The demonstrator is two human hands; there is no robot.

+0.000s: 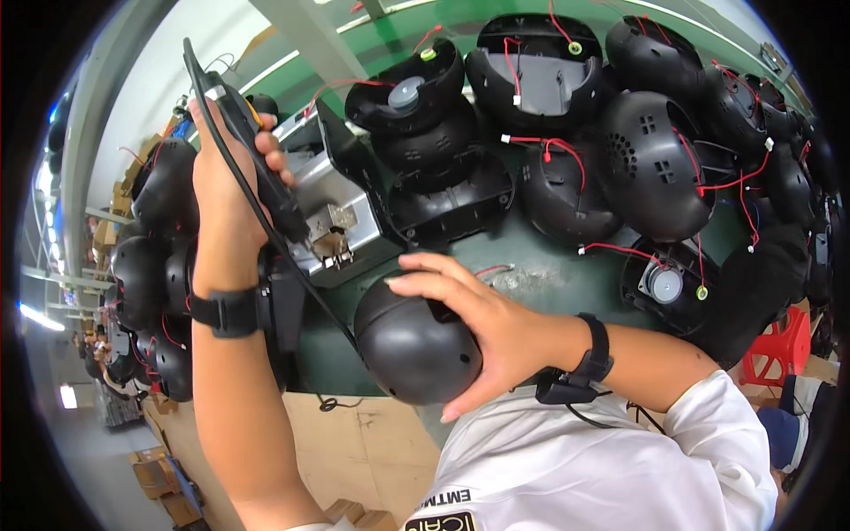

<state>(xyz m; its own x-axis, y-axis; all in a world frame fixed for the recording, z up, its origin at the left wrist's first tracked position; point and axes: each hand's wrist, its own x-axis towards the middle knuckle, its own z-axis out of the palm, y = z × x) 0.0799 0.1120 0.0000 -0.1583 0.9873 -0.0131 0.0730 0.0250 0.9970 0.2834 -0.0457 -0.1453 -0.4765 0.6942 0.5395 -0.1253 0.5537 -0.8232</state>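
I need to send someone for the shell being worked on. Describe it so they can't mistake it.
Start at the green workbench crowded with black plastic shells. At its near edge, the right hand cups one rounded black plastic dome shell. Unlike the wired shells behind it, it shows a smooth closed back and no red wires.

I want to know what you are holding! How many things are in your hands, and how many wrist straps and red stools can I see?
Black dome shell, under the right hand: 1
Black power tool, in the left hand: 1
Black wrist straps: 2
Red stool: 1
Total: 5
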